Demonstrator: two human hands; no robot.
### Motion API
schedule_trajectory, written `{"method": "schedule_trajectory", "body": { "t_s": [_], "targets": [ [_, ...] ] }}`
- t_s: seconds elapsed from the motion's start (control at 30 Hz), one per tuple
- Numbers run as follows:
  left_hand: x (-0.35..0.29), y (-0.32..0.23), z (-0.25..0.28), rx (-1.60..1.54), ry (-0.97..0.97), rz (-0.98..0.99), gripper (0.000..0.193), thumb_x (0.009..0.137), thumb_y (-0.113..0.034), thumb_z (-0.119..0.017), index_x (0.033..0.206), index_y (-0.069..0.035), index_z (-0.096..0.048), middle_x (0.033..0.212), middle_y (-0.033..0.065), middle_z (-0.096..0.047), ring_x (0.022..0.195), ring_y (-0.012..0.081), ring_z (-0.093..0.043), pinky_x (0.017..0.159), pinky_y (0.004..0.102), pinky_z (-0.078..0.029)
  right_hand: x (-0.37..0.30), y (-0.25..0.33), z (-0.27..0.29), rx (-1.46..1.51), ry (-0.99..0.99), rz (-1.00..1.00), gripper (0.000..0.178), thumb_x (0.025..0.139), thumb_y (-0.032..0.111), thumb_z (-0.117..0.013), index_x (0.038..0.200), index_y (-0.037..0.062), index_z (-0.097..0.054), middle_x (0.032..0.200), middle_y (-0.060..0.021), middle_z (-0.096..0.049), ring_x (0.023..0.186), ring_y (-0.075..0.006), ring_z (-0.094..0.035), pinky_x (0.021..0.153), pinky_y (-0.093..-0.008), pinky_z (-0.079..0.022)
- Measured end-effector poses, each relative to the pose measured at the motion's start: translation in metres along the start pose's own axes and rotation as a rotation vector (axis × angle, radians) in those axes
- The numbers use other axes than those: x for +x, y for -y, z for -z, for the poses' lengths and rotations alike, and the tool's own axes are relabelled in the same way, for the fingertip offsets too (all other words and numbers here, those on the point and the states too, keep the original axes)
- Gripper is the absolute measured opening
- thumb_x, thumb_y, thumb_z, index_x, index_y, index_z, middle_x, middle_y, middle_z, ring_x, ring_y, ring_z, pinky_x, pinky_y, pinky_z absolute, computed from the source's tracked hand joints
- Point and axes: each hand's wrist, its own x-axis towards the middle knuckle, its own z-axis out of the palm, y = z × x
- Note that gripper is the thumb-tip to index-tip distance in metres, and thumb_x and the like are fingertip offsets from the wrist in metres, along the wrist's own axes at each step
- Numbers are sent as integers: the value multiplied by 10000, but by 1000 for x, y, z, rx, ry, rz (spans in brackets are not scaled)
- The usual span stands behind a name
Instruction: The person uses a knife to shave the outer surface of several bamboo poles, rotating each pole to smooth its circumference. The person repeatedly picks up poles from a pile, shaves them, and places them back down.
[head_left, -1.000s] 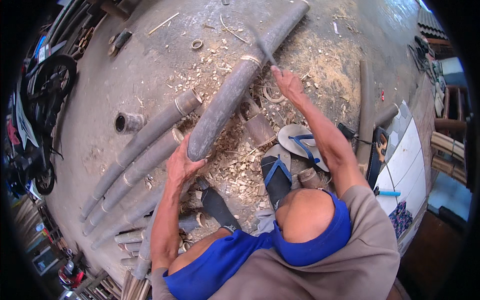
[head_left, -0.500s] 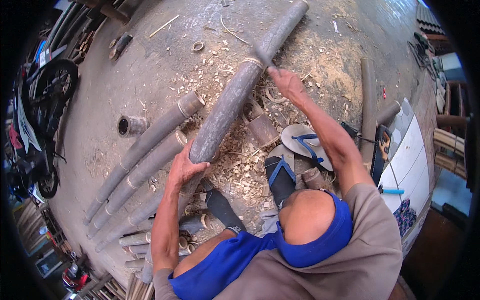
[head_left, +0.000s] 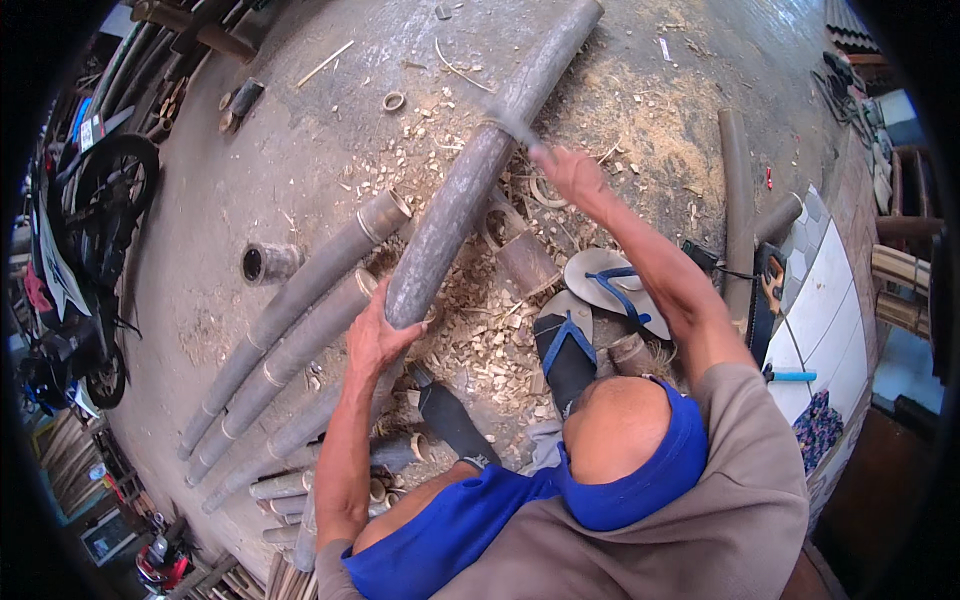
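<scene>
A long, thick bamboo pole (head_left: pixel 450 215) slants from near my left knee up to the far side of the floor. Around its near part my left hand (head_left: pixel 375 335) is closed, thumb across the top. My right hand (head_left: pixel 573 178) grips the handle of a blade (head_left: pixel 515 127), smeared by motion, whose exact kind I cannot make out. The blade crosses the pole at a pale ring-shaped joint about midway along it. Pale wood chips (head_left: pixel 500 345) lie thickly on the floor under and beside the pole.
Several bamboo poles (head_left: pixel 310 290) lie left of my hand. Short bamboo pieces (head_left: pixel 270 262) and a sandal (head_left: pixel 610 285) are near. A handsaw (head_left: pixel 768 290) and another pole (head_left: pixel 738 200) lie right. A motorcycle (head_left: pixel 85 270) stands far left.
The blade has swung down and left across the joint, with my right hand dropping slightly. My left hand keeps its hold on the pole. The whole view has shifted a little.
</scene>
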Motion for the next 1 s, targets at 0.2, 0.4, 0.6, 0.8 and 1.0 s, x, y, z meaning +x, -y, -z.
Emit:
{"method": "schedule_trajectory", "body": {
  "t_s": [0.2,0.4,0.6,0.8,1.0],
  "targets": [
    [12,-1,6,-227,62,-109,1055,637,-373,-887,1575,-117,-478,1340,223,-694,1244,338,-676,1085,436,-493,27,-32,-11,126,-234,-124,831,1043,743,-359,1104,-27,-665,908,-341,-709,942,-509,-723,855,-599,-564],
    [29,19,9,-306,134,-113,1044,626,-356,-884,1556,-77,-498,1392,196,-669,1291,310,-639,1114,413,-464,31,-20,-26,55,-163,-3,854,1030,770,-341,1073,-26,-650,918,-335,-714,955,-501,-721,844,-584,-559],
    [19,12,12,-218,120,-112,1127,608,-378,-879,1598,-82,-430,1428,226,-641,1329,369,-618,1127,447,-457,42,-50,-11,372,-248,-232,770,1015,783,-412,834,61,-610,652,-130,-610,612,-274,-631,580,-454,-507],
    [-62,97,-1,13,-79,-221,1204,612,-370,-928,1629,-74,-355,1442,268,-613,1322,438,-606,1109,485,-480,-32,-79,31,1120,-408,-516,655,1012,737,-511,795,120,-537,604,5,-522,479,-131,-538,426,-314,-436],
    [-76,94,-19,143,-164,-143,1080,668,-369,-916,1576,-57,-420,1412,247,-631,1262,441,-633,1077,486,-506,-119,-127,1,943,-409,-556,562,1032,615,-589,805,101,-567,619,-7,-541,504,-139,-550,452,-329,-449]
  ]
}}
